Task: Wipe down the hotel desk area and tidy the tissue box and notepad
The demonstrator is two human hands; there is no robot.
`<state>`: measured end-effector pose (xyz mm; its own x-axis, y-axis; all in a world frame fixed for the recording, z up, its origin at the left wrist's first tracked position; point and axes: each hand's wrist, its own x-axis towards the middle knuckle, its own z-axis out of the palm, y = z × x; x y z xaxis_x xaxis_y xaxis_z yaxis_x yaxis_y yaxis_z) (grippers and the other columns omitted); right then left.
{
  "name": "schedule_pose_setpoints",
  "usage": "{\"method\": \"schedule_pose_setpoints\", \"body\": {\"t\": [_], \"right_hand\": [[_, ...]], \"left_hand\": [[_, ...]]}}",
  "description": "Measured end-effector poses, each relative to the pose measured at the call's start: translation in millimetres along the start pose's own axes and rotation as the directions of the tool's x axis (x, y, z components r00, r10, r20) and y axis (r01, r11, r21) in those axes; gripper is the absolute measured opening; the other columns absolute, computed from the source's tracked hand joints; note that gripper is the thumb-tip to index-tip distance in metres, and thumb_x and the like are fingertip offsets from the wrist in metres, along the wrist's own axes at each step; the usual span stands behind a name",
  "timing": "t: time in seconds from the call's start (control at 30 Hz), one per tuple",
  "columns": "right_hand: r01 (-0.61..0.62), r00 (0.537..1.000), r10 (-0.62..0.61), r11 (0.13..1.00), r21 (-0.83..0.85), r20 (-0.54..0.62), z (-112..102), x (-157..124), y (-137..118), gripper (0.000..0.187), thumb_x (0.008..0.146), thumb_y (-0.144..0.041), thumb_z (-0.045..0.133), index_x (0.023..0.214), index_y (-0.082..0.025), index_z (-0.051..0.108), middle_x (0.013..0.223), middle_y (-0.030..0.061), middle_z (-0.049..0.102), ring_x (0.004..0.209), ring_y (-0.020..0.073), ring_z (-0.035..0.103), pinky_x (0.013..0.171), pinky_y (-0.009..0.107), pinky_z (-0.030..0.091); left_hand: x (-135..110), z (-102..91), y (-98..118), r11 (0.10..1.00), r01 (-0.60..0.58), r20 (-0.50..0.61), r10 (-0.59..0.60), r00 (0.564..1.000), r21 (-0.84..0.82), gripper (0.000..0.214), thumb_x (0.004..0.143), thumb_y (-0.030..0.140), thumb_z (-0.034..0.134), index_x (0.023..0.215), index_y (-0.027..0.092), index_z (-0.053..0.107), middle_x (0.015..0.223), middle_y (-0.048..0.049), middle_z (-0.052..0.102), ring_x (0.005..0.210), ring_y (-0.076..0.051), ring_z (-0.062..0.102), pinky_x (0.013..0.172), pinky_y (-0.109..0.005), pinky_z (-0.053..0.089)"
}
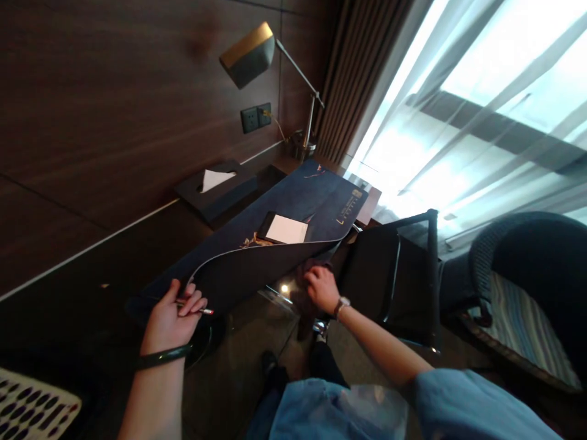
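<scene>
The dark desk mat (275, 214) lies along the desk, its near edge curled up off the surface. The left hand (172, 315) pinches that lifted edge at one end together with a pen (202, 310); the right hand (322, 288) closes on the edge at the other end. A notepad (285, 228) rests on the mat.

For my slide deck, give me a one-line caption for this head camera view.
Both hands, left with a pen and right, lift the near edge of a dark desk mat carrying a notepad.
</scene>
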<state>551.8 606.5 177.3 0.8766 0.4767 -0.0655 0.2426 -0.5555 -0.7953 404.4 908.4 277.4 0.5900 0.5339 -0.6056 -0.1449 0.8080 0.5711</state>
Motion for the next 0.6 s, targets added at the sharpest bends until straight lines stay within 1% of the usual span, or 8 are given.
{"method": "schedule_pose_setpoints", "body": {"t": [0.07, 0.13, 0.2, 0.33, 0.4, 0.47, 0.53, 0.6], "right_hand": [[-0.250, 0.889, 0.365, 0.893, 0.375, -0.277, -37, 44, 14, 0.020, 0.078, -0.018, 0.059, 0.097, -0.019, 0.064, 0.122, 0.0107, 0.060, 0.129, 0.0258, 0.043, 0.116, 0.049, 0.030], [-0.285, 0.789, 0.533, 0.757, 0.588, -0.304, -48, 75, 22, 0.021, 0.090, -0.030, 0.046, 0.102, -0.020, 0.061, 0.116, 0.0092, 0.063, 0.124, 0.0212, 0.051, 0.111, 0.045, 0.041], [-0.283, 0.767, 0.596, 0.646, 0.709, -0.236, -30, 76, 26, 0.034, 0.097, -0.040, 0.033, 0.105, -0.020, 0.059, 0.105, 0.0075, 0.067, 0.111, 0.0179, 0.061, 0.101, 0.039, 0.050], [-0.312, 0.779, 0.627, 0.367, 0.876, 0.014, 64, -29, 18, 0.049, 0.089, -0.064, 0.046, 0.095, -0.019, 0.065, 0.087, 0.0083, 0.072, 0.092, 0.0223, 0.070, 0.087, 0.039, 0.058], [-0.418, 0.805, 0.481, 0.043, 0.908, 0.347, 107, -94, 10, 0.054, 0.075, -0.068, 0.067, 0.097, -0.019, 0.067, 0.091, 0.0075, 0.073, 0.098, 0.0248, 0.070, 0.091, 0.041, 0.056], [-0.497, 0.749, 0.451, -0.104, 0.862, 0.486, 123, -123, 7, 0.059, 0.067, -0.066, 0.076, 0.096, -0.016, 0.068, 0.090, 0.0092, 0.073, 0.097, 0.0271, 0.070, 0.088, 0.043, 0.057], [-0.491, 0.714, 0.474, -0.187, 0.851, 0.516, 104, -101, 13, 0.054, 0.071, -0.060, 0.075, 0.098, -0.014, 0.067, 0.089, 0.0099, 0.073, 0.095, 0.0271, 0.071, 0.086, 0.043, 0.058], [-0.376, 0.734, 0.513, -0.239, 0.896, 0.445, 63, -41, 25, 0.043, 0.084, -0.054, 0.063, 0.102, -0.015, 0.066, 0.088, 0.0086, 0.074, 0.092, 0.0244, 0.071, 0.085, 0.041, 0.058]], "left_hand": [[1, -5.7, 1, 0.998, 0.030, -0.026, -0.029, 0.999, 0.054, 0.034, 0.098, 0.009, 0.032, 0.067, 0.015, 0.043, 0.054, 0.0056, 0.042, 0.031, -0.004, 0.025, 0.034, -0.017, 0.031], [1, -7.6, -2, 0.993, 0.066, -0.092, -0.058, 0.994, 0.097, 0.033, 0.098, 0.010, 0.035, 0.067, 0.015, 0.044, 0.053, 0.0057, 0.040, 0.032, -0.005, 0.027, 0.035, -0.017, 0.031], [-1, -8.2, -7, 0.986, 0.117, -0.183, -0.094, 0.979, 0.121, 0.032, 0.098, 0.010, 0.037, 0.067, 0.015, 0.046, 0.052, 0.0061, 0.038, 0.033, -0.005, 0.026, 0.035, -0.017, 0.031], [-4, -12.3, -17, 0.968, 0.198, -0.268, -0.151, 0.951, 0.156, 0.029, 0.096, 0.009, 0.040, 0.068, 0.016, 0.046, 0.053, 0.0064, 0.034, 0.035, -0.006, 0.026, 0.037, -0.018, 0.033], [-4, -14.7, -19, 0.950, 0.219, -0.328, -0.139, 0.934, 0.221, 0.027, 0.094, 0.011, 0.044, 0.068, 0.017, 0.045, 0.053, 0.0059, 0.032, 0.037, -0.007, 0.027, 0.038, -0.019, 0.034], [-3, -15.9, -18, 0.929, 0.238, -0.386, -0.116, 0.915, 0.283, 0.026, 0.093, 0.015, 0.047, 0.068, 0.018, 0.045, 0.054, 0.0056, 0.031, 0.038, -0.007, 0.025, 0.039, -0.019, 0.035], [-3, -16.5, -17, 0.914, 0.266, -0.448, -0.109, 0.888, 0.305, 0.026, 0.094, 0.017, 0.047, 0.067, 0.018, 0.046, 0.054, 0.0056, 0.033, 0.037, -0.007, 0.027, 0.040, -0.019, 0.038], [-5, -18.1, -17, 0.918, 0.281, -0.462, -0.128, 0.878, 0.279, 0.026, 0.094, 0.017, 0.046, 0.068, 0.017, 0.048, 0.055, 0.0057, 0.034, 0.037, -0.006, 0.030, 0.039, -0.017, 0.038]]}}
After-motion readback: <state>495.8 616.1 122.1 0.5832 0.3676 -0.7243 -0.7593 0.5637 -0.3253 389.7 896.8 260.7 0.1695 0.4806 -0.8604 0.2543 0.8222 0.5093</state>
